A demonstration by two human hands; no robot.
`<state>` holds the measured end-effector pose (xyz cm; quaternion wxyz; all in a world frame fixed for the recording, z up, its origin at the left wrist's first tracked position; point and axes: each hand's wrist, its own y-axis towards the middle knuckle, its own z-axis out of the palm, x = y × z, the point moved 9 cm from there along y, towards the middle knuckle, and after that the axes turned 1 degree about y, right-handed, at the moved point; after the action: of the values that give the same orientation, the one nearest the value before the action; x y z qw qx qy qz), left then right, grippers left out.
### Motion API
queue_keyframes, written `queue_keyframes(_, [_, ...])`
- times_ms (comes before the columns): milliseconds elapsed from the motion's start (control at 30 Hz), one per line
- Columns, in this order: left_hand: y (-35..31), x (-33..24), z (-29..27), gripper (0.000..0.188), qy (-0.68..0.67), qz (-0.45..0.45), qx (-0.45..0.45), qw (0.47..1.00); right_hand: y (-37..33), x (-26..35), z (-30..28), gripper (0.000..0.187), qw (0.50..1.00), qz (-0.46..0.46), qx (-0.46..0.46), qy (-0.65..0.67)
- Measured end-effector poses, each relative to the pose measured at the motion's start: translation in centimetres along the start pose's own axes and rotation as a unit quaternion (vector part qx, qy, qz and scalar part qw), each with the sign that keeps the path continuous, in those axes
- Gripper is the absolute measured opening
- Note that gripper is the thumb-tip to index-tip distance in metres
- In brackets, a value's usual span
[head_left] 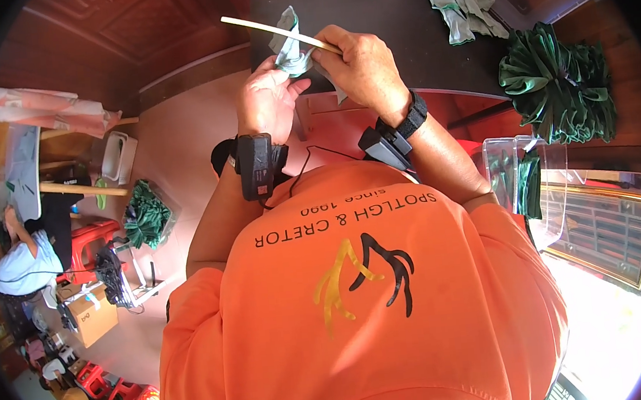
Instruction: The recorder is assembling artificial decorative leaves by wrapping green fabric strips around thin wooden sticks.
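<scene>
My right hand [360, 63] is closed around one end of a thin, pale stick [256, 26], which slants up to the left. A pale grey-green piece of cloth [292, 54] with darker green edges hangs folded at the stick, between my hands. My left hand [262, 102] has its palm turned up and its fingertips on the cloth's lower left side. How far those fingers close behind the cloth is partly hidden. Both hands are over the near edge of a dark table [364, 6].
More grey-green cloth pieces [467, 0] lie at the table's far right, near a dark green pleated bundle [558, 84]. A clear plastic box [525, 182] stands by my right elbow. At left are another green bundle [146, 214], a red stool [94, 249] and a seated person [28, 260].
</scene>
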<state>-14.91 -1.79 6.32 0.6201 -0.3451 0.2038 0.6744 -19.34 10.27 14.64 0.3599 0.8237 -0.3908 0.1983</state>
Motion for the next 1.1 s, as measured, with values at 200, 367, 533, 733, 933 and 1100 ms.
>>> queue_keyframes(200, [-1.5, 2.4, 1.6, 0.033, 0.132, -0.075, 0.096, 0.984, 0.8, -1.1, -0.3, 0.010, 1.000, 0.005, -0.008, -0.009])
queue_keyframes(367, [-1.2, 2.2, 1.2, 0.045, 0.201, -0.139, 0.167, 0.955, -0.1, -1.8, 0.6, 0.012, 0.996, 0.025, 0.059, 0.069])
queue_keyframes(533, [0.0, 0.1, 0.6, 0.041, 0.110, -0.093, 0.139, 0.980, 0.1, -0.1, -2.5, 0.031, 0.987, -0.094, -0.008, 0.129])
queue_keyframes(733, [0.3, -1.2, 1.0, 0.034, 0.107, -0.036, 0.122, 0.986, -0.2, 0.5, 0.5, 0.035, 0.941, 0.014, 0.138, 0.309])
queue_keyframes(933, [0.9, -3.3, -0.1, 0.032, 0.141, 0.007, 0.112, 0.984, 0.6, 0.5, -0.5, 0.036, 0.948, -0.113, 0.064, 0.291])
queue_keyframes(1100, [0.5, -2.1, 1.3, 0.023, 0.216, -0.011, 0.141, 0.966, 0.5, 0.1, 2.0, 0.015, 0.960, 0.013, 0.092, 0.266])
